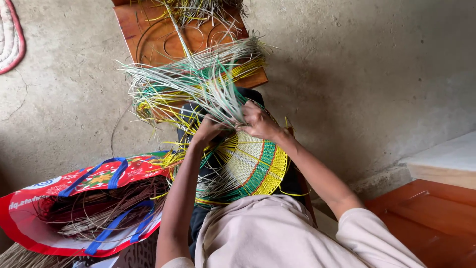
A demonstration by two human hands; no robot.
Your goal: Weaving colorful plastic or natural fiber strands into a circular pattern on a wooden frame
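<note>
Weaving a round coiled disc, head view, both hands at its upper rim.

At frame centre, the left hand and right hand meet on the woven disc, a cream, red, green and yellow round piece propped on the lap. Each grip is closed on the loose strands that fan toward the upper middle over a wooden stool. The step in hand appears to be interlacing strands at the rim; continuing likely calls for separating one strand and keeping tension even. A red bag with blue handles, lower left, holds brown fibre on the concrete floor.
</note>
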